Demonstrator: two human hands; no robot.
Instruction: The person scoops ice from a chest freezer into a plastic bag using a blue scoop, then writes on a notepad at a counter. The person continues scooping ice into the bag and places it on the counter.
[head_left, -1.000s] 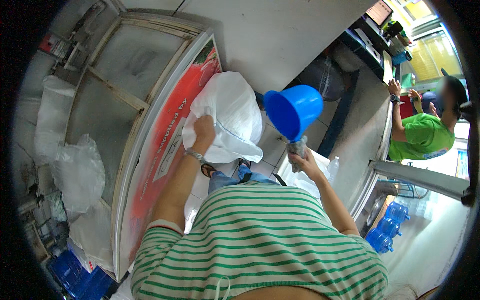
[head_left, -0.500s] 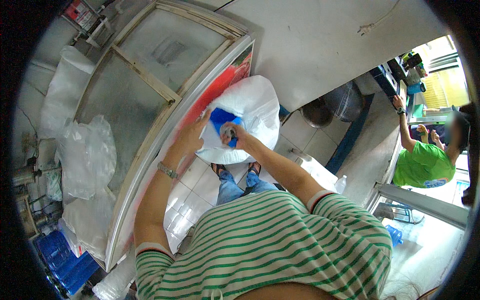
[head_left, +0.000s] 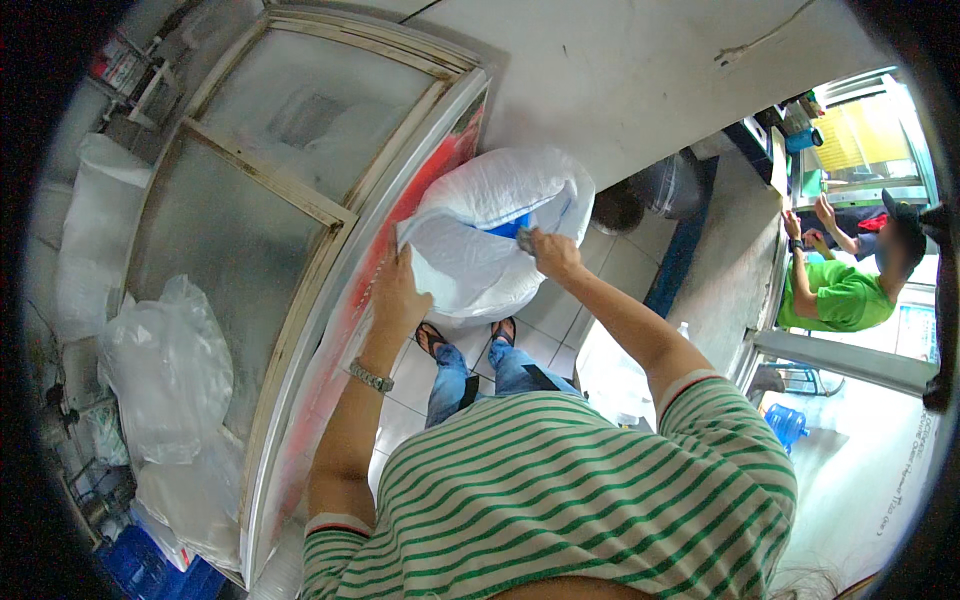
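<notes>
A large white sack point(head_left: 490, 185) stands on the floor in front of me, its wide mouth facing up. My left hand point(head_left: 402, 295) grips the near left edge of that mouth, fingers closed over the plastic. Inside the sack, toward its right side, a blue scoop point(head_left: 508, 228) shows only in part; the sack's folds hide the rest. My right hand point(head_left: 555, 254) is closed round the scoop's greyish handle end, at the right of the mouth. What lies deeper in the sack cannot be seen.
A chest freezer point(head_left: 335, 215) with sliding glass lids runs along my left, clear plastic bags point(head_left: 165, 365) lying on it. Dark round pans point(head_left: 665, 185) lie beyond the sack. At the right, a co-worker in a green shirt point(head_left: 845, 295) is by a counter, near a blue water jug point(head_left: 785, 428).
The scoop has gone from above the sack's mouth down into it, with my right hand moving right. My left hand, open before, has closed on the sack's edge.
</notes>
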